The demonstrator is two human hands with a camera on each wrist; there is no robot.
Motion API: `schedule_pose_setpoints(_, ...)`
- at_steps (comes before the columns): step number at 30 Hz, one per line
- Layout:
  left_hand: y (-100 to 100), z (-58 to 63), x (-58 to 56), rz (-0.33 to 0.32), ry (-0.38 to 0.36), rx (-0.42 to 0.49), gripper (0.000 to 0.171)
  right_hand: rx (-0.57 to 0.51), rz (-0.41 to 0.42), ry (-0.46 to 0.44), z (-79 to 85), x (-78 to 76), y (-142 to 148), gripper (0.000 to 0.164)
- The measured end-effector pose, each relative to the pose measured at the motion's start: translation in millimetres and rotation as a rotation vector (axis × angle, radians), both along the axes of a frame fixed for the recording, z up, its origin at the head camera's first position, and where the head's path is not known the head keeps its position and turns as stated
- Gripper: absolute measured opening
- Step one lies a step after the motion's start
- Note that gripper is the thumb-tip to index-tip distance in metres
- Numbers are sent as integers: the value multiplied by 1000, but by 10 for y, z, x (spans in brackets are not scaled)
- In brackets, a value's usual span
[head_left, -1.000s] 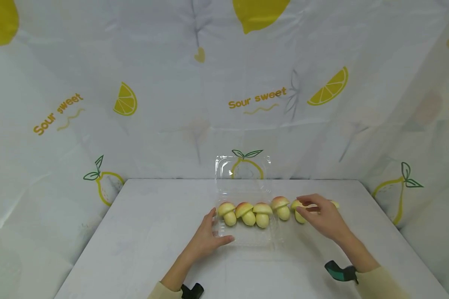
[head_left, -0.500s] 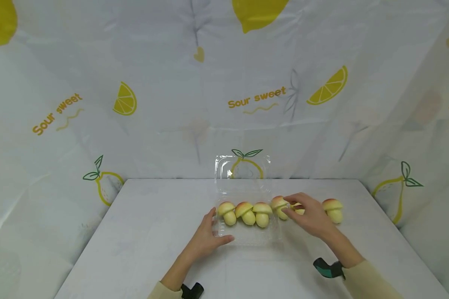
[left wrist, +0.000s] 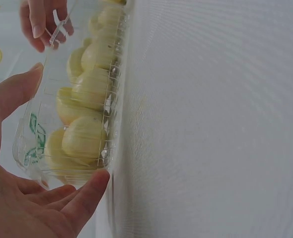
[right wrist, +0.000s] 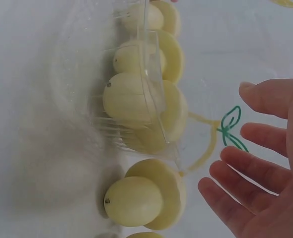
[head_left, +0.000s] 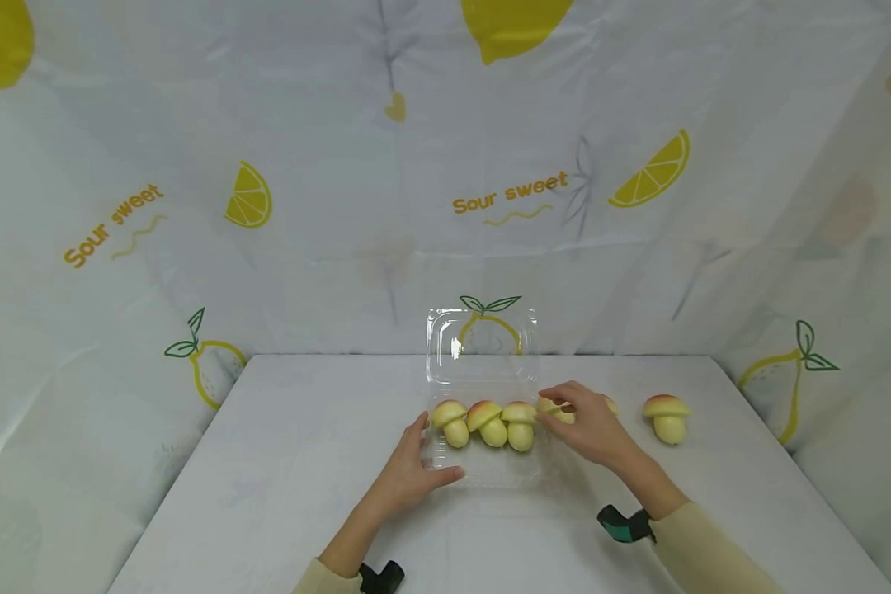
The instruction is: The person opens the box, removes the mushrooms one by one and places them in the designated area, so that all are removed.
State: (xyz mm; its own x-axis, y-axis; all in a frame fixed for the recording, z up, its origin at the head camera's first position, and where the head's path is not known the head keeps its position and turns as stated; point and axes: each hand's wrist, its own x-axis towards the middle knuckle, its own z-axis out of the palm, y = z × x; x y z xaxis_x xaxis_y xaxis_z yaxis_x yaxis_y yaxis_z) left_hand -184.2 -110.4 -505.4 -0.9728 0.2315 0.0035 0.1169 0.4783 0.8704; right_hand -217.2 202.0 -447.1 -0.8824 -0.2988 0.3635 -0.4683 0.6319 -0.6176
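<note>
A clear plastic box with a raised lid holds three yellow toy mushrooms side by side along its back. My left hand grips its left end, thumb on the near rim and fingers against the side, as the left wrist view also shows. Just right of the box, my right hand hovers over a toy mushroom standing on the table. Its fingers are spread and hold nothing in the right wrist view. In the head view this hand covers most of that mushroom.
Another toy mushroom shows partly behind my right hand. Farther right stands a red-tinted one. The white table ends at the back against a lemon-print curtain. The box lid stands upright near that edge.
My right hand has moved left along the mushroom row toward the box, uncovering the far-right mushroom. My left hand and the box have stayed in place.
</note>
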Motion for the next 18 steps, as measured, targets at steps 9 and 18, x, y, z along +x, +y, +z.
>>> schedule_pose_setpoints(9,0,-11,-13,2,-7,3,109,18,22,-5,-90,-85,-121,31)
schedule_pose_setpoints(18,7,1,-15,1,-13,12,109,65,44,-28,-135,-153,-212,35)
